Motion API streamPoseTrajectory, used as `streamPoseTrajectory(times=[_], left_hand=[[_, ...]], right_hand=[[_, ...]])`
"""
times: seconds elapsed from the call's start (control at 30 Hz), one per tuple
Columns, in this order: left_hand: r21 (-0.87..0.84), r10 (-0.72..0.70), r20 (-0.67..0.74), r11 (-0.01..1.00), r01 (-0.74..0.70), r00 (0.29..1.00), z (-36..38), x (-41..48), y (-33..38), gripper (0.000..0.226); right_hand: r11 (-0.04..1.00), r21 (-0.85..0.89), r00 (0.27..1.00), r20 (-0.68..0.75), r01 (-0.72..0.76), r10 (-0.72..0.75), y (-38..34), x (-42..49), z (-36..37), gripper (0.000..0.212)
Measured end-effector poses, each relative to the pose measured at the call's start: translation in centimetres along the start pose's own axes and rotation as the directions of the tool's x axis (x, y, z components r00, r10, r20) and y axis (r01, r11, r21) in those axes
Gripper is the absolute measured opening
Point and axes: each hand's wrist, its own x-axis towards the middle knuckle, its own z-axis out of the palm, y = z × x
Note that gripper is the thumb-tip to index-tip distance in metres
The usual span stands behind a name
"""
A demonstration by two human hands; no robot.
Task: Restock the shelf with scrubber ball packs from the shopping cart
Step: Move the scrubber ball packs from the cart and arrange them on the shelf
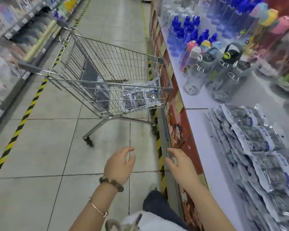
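A wire shopping cart (pixel 83 52) stands in the aisle ahead, against the shelf edge. Scrubber ball packs (pixel 137 97) in clear plastic with blue labels lie in the cart's bottom near corner. On the white shelf (pixel 200 124) to my right, several more scrubber ball packs (pixel 257 142) are laid in overlapping rows. My left hand (pixel 118 164) and my right hand (pixel 180 165) hang empty over the floor, short of the cart, fingers loosely curved. Neither hand touches anything.
Water bottles (pixel 195 39) with blue, pink and grey caps crowd the shelf beyond the packs. Another shelving row (pixel 15 39) lines the left of the aisle. Yellow-black tape (pixel 20 125) marks the tiled floor along both sides. My knee (pixel 157 205) shows at the bottom.
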Motion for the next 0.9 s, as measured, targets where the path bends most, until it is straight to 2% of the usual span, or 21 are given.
streamPoseTrajectory(times=[0.27, 0.43, 0.63, 0.9], left_hand=[[-0.004, -0.038, -0.023, 0.999, 0.038, 0.999, -0.5, 12.1, 0.9, 0.029], [0.007, -0.084, 0.003, 0.996, 0.084, 0.996, -1.4, 21.8, 2.8, 0.029], [-0.002, -0.071, -0.014, 0.998, 0.071, 0.997, -2.5, 31.3, 5.4, 0.029], [0.005, -0.139, 0.086, 0.99, 0.139, 0.987, -3.6, 39.0, 3.6, 0.028]], right_hand=[[1.0, 0.018, 0.999, 0.038, 0.004, -0.005, -0.7, 13.3, -0.8, 0.041], [0.999, -0.025, 0.996, 0.076, 0.039, -0.037, -2.5, 23.8, -3.3, 0.04], [0.993, -0.097, 0.996, 0.074, 0.066, -0.059, -4.3, 34.9, -6.7, 0.039], [0.999, -0.038, 0.992, 0.123, 0.011, -0.006, -4.7, 41.8, -4.8, 0.035]])
